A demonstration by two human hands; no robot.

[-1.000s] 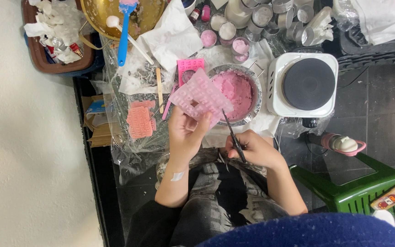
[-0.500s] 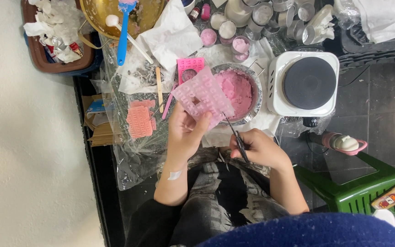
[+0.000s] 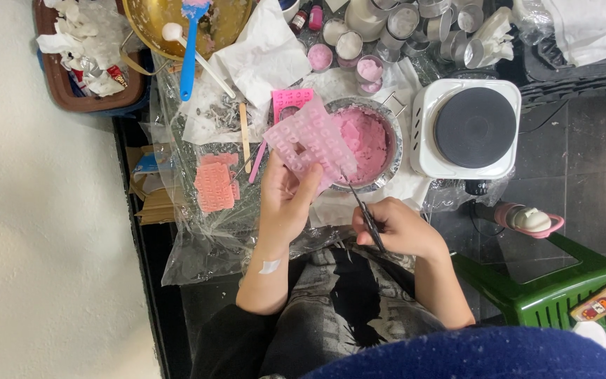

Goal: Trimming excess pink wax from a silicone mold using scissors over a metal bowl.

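Over the last second your left hand (image 3: 285,200) kept its grip on the pink letter mould (image 3: 310,144), tilting it a little more above the metal bowl (image 3: 393,151) of pink paste. Your right hand (image 3: 398,228) stayed closed around a thin dark tool (image 3: 362,207), its tip drawn back slightly from the mould's edge. The tool's tip was too fine to make out, and the mould's underside was hidden.
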